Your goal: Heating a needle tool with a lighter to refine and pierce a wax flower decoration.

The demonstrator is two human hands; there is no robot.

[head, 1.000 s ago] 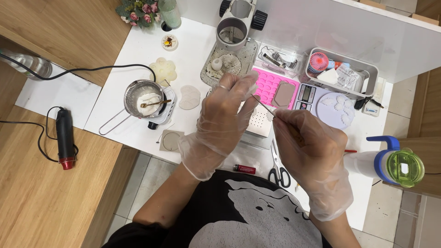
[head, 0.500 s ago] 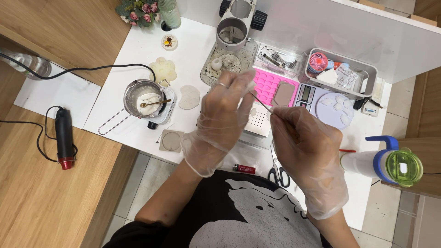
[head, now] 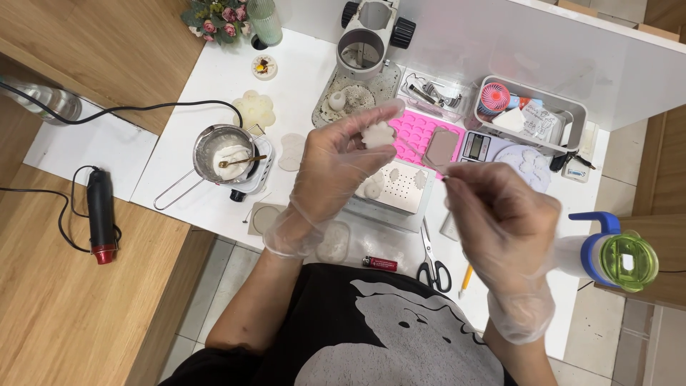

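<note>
At the left of the frame a heat gun (head: pixel 100 216) lies on the wooden floor, and right of it a small pot (head: pixel 223 154) with a spoon sits on the white table (head: pixel 300 71). Near the centre, the gloved left hand (head: pixel 336 171) pinches a white flower-shaped wax piece (head: pixel 376 134) between thumb and fingertips, held above a pink mould (head: pixel 414 130). To its right, the gloved right hand (head: pixel 500 221) has its fingers closed on a thin wire (head: pixel 421 156) that points toward the wax piece.
</note>
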